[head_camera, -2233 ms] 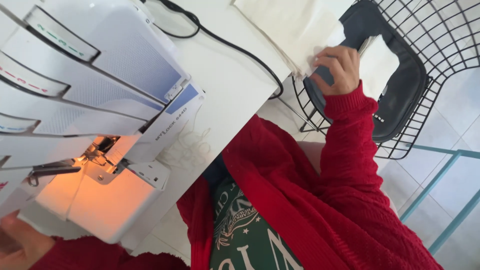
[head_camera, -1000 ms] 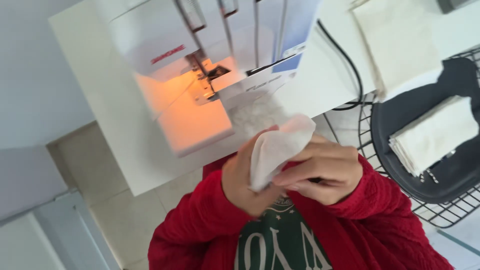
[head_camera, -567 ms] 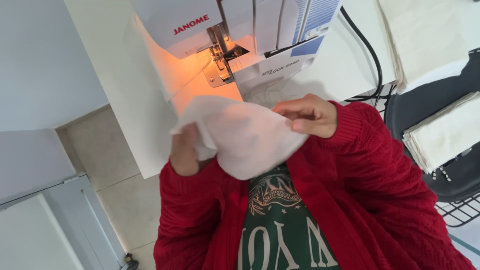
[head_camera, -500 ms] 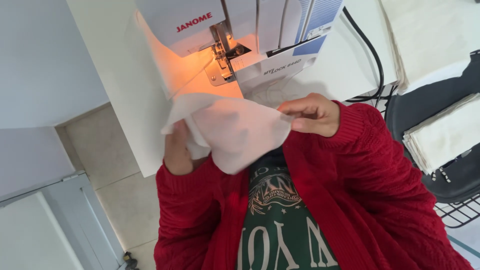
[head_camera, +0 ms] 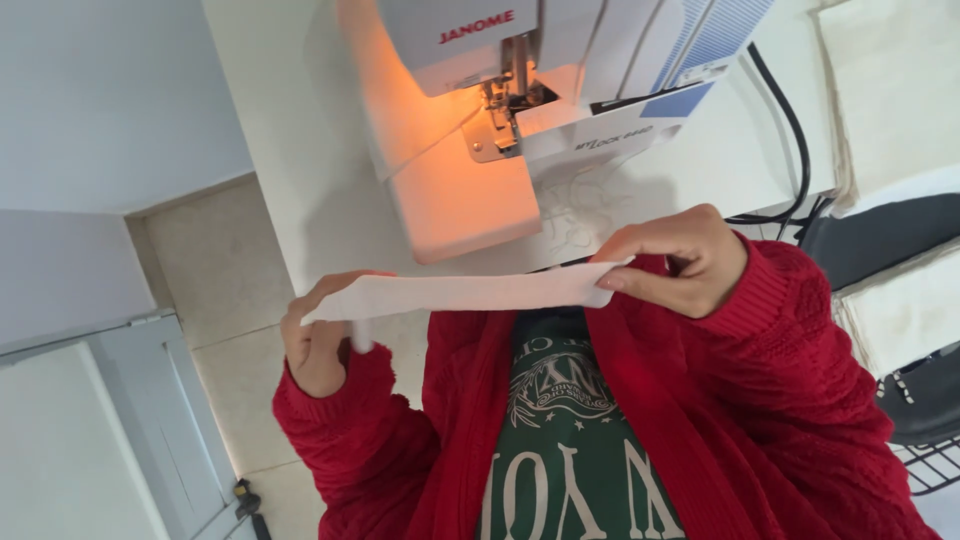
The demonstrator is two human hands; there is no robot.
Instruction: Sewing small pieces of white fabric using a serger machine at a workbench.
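I hold a piece of white fabric [head_camera: 460, 293] stretched flat between both hands, seen almost edge-on, just in front of my chest. My left hand [head_camera: 318, 340] pinches its left end. My right hand [head_camera: 672, 258] pinches the right end between thumb and fingers. Both sleeves are red knit. Beyond the fabric, a white overlock sewing machine [head_camera: 520, 90] sits on a white table [head_camera: 300, 170], with its lamp glowing orange over the needle area [head_camera: 505, 100].
A stack of white fabric pieces [head_camera: 895, 90] lies on the table at the right. A black wire chair [head_camera: 900, 400] at the right carries more folded white fabric [head_camera: 905, 305]. A black cable [head_camera: 790, 130] runs across the table. Tiled floor and a white cabinet lie at the left.
My right hand took a fabric piece from the chair and brought it in front of me. Both hands unfolded it and pulled it out flat and taut; the view shifted toward the machine.
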